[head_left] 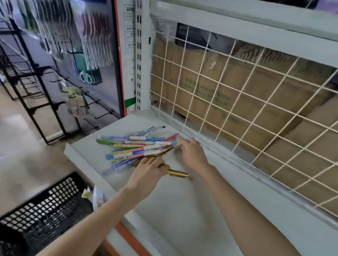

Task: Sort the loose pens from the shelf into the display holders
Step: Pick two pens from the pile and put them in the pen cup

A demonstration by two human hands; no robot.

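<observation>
- The left hand reaches onto the white shelf with its fingers curled round a gold pen; the pen's shaft sticks out to the right of the knuckles, lying low over the shelf surface.
- The fingertips of that hand touch the near edge of the pile of loose pens, where more gold pens lie just beyond them.
- The right hand is stretched forward, fingers fairly straight and spread, their tips at the right-hand end of the pile beside a pink pen; motion blur hides whether they pinch anything.
- The pile spreads leftward from both sets of fingers: blue, green, lilac and white-banded pens, crossed over one another on the shelf's left end.
- Beyond the right fingers stands a white wire grid with cardboard boxes behind it.
- Below the left forearm, off the shelf, sits a black perforated crate.
</observation>
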